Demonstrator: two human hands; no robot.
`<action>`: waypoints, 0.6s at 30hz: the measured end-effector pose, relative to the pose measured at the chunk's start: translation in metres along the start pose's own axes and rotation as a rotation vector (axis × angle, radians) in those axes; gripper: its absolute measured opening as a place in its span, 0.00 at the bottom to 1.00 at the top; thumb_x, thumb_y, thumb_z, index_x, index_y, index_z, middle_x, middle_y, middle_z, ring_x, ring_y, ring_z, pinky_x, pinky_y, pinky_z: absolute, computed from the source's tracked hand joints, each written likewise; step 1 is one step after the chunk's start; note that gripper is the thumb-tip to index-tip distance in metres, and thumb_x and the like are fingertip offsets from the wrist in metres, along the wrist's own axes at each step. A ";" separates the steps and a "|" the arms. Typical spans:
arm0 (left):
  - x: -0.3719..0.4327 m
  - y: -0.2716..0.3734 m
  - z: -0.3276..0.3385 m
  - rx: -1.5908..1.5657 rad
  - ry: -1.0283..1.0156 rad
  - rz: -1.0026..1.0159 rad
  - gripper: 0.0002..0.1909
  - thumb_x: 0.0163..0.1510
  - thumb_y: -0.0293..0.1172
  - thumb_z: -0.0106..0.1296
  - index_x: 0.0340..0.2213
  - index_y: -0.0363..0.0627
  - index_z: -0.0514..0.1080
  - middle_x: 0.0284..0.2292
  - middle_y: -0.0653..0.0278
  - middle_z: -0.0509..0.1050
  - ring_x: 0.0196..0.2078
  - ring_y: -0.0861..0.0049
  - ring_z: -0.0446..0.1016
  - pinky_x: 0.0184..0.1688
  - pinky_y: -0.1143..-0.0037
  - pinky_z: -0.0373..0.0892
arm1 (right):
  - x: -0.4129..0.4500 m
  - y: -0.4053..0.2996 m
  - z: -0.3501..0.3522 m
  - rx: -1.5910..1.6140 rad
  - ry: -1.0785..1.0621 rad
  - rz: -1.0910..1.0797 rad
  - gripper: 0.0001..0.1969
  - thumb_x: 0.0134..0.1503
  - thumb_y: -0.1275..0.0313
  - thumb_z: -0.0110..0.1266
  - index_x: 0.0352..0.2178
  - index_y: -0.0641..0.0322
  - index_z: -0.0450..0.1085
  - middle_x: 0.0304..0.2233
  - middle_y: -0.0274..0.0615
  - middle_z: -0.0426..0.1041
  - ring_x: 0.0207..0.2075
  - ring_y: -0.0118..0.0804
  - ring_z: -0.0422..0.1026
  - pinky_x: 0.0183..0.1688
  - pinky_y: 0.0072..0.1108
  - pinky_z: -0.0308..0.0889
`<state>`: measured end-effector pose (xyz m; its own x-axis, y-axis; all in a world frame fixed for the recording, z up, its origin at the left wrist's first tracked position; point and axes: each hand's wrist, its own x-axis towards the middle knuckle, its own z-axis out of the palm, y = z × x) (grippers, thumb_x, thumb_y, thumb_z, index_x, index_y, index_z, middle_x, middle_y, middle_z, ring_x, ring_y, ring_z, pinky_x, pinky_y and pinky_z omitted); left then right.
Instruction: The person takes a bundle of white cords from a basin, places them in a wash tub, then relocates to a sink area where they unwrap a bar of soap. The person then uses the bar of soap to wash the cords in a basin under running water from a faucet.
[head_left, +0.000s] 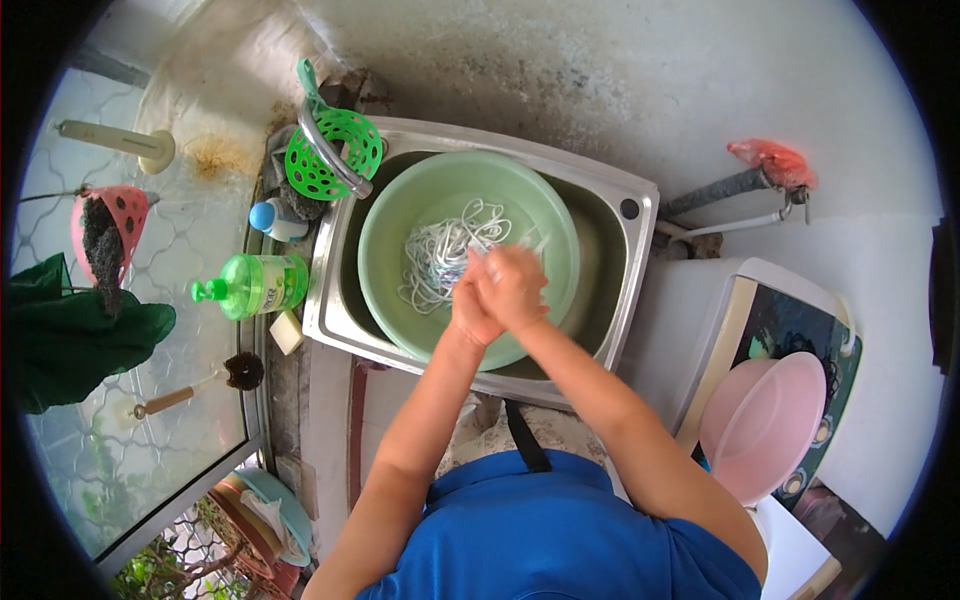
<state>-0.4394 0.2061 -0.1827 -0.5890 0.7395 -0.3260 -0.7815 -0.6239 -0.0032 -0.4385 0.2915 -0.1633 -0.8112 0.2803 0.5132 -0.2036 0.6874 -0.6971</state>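
Note:
A light green plastic basin (382, 300) stands inside a stainless steel sink (637, 247). Tangled white cords (442, 251) lie in the left and middle part of the basin. Over the basin, my left hand (474, 304) and my right hand (514, 281) are pressed together. The right hand is blurred and partly covers the left. Something white shows at the fingertips, but whether the hands grip a cord between them is not clear. The curved chrome faucet (330, 154) arches at the sink's upper left corner, in front of a green perforated plastic basket (367, 139).
Left of the sink are a green pump bottle (251, 286), a blue-capped bottle (279, 219) and a pale soap bar (286, 332). A pink basin (765, 427) rests on a washing machine (675, 322) at the right. A covered pipe (712, 193) juts from the wall.

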 end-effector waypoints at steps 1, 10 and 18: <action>0.000 0.008 -0.009 -0.054 -0.342 -0.057 0.28 0.57 0.52 0.31 0.54 0.50 0.55 0.51 0.53 0.60 0.57 0.58 0.53 0.55 0.56 0.51 | -0.016 -0.014 0.003 0.126 -0.077 -0.043 0.13 0.44 0.66 0.56 0.13 0.57 0.61 0.13 0.43 0.64 0.17 0.45 0.66 0.17 0.34 0.57; -0.007 0.000 -0.006 0.364 0.349 0.191 0.19 0.59 0.39 0.34 0.48 0.43 0.61 0.44 0.62 0.68 0.46 0.72 0.67 0.50 0.73 0.62 | 0.017 0.028 0.013 -0.151 0.032 0.586 0.15 0.49 0.67 0.52 0.13 0.62 0.61 0.15 0.46 0.66 0.19 0.50 0.67 0.20 0.34 0.59; -0.019 0.020 0.010 0.065 0.175 0.041 0.24 0.59 0.46 0.31 0.49 0.44 0.61 0.48 0.66 0.64 0.50 0.69 0.62 0.49 0.66 0.61 | -0.021 -0.045 0.021 0.128 -0.161 -0.016 0.10 0.43 0.67 0.53 0.13 0.58 0.64 0.14 0.44 0.65 0.19 0.47 0.67 0.23 0.35 0.61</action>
<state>-0.4462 0.1820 -0.1675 -0.5802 0.6553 -0.4837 -0.7726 -0.6308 0.0723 -0.4238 0.2411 -0.1532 -0.8824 0.1527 0.4451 -0.2764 0.5972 -0.7529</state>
